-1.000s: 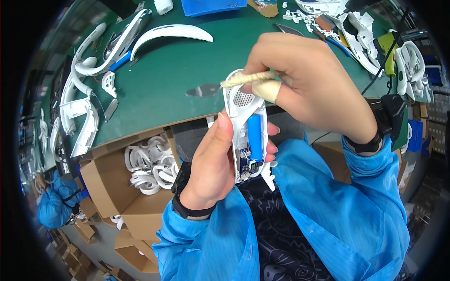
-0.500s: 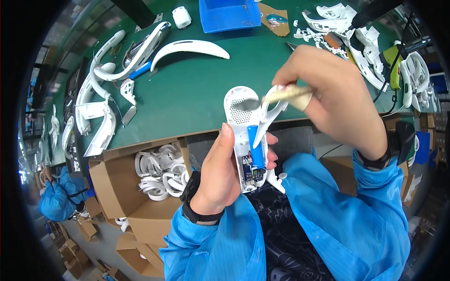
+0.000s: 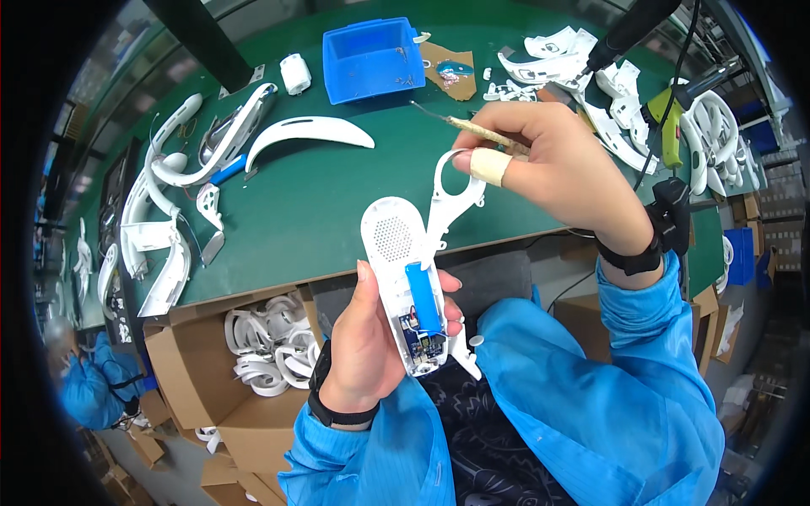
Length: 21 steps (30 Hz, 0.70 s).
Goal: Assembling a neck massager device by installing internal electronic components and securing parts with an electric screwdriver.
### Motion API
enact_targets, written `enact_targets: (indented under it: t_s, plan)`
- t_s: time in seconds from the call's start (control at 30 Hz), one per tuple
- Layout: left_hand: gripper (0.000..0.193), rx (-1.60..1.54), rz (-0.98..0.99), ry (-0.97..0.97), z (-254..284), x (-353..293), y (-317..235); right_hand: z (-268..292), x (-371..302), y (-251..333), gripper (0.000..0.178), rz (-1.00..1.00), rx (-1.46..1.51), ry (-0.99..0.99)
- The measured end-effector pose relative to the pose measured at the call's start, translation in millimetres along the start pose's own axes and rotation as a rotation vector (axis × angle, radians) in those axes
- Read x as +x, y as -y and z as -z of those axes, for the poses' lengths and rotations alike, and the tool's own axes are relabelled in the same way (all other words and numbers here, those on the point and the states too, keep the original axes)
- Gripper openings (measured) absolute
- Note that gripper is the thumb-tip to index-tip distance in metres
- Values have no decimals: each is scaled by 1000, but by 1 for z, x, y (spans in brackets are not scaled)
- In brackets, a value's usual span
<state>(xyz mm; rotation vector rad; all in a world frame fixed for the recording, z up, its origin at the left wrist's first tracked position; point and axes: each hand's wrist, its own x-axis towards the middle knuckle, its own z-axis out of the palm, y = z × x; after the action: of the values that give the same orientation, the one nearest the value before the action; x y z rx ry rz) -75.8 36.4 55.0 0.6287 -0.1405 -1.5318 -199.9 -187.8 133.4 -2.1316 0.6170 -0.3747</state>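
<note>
My left hand [image 3: 359, 350] is closed around a long white plastic housing [image 3: 380, 261], its perforated round end pointing away from me. Inside the housing lie a blue cylindrical battery [image 3: 424, 299] and a small circuit board [image 3: 415, 340]. A white forked piece [image 3: 464, 358] sticks out by the fingers at the lower right. My right hand [image 3: 561, 160], tape around its thumb, pinches the ring end of a white plastic bracket [image 3: 447, 207]. The bracket's lower end overlaps the housing's edge. That same hand also holds a thin metal-tipped tool [image 3: 483, 131] with a wrapped, yellowish handle.
Curved white shells [image 3: 312, 131] lie on the green table [image 3: 295, 219]. A blue bin [image 3: 373, 67] stands at the back. At the right are more white parts [image 3: 624, 101] and a green-handled tool [image 3: 669, 135]. A carton [image 3: 186, 371] below holds several white rings. Another person [image 3: 93, 388] is far left.
My right hand has drawn the bracket up and away from the battery, so its ring now shows. The tool's tip has swung away from the housing. The view has shifted.
</note>
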Motion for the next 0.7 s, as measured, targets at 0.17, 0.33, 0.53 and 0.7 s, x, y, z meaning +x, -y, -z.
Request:
enact_targets:
  t_s: [0.17,0.33,0.53,0.7]
  plan:
    - [75,-45,-45,17,1,4,2,5,24,-25,18,36,-289,-88]
    - [82,-45,-93,-83,4,2,-1,-21,52,-80,21,196,-623,-262]
    - [83,-58,-134,-132,10,-2,-5,-43,23,-64,27,114,-543,-221]
    - [81,-109,-124,-133,9,-5,-8,-69,10,-66,32,51,-563,-94]
